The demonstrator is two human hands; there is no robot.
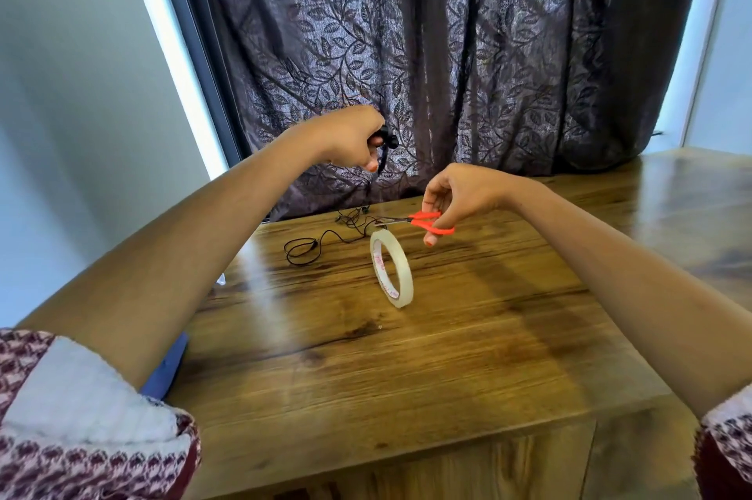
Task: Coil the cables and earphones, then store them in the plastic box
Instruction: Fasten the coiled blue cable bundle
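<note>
My left hand (353, 139) is raised above the table's far left side and grips a black coiled cable bundle (386, 143), part of which hangs below the fist. My right hand (455, 196) holds small orange-handled scissors (423, 221), blades pointing left. A roll of clear tape (391, 273) hangs on edge just under the scissors' tip, over the table. Loose black earphones (321, 241) lie tangled on the wooden table (407, 357) near its far edge. No plastic box is in view.
A dark leaf-patterned curtain (468, 52) hangs behind the table. Something blue (169, 367) shows beside the table's left edge under my left forearm. The table's front edge is close to my body.
</note>
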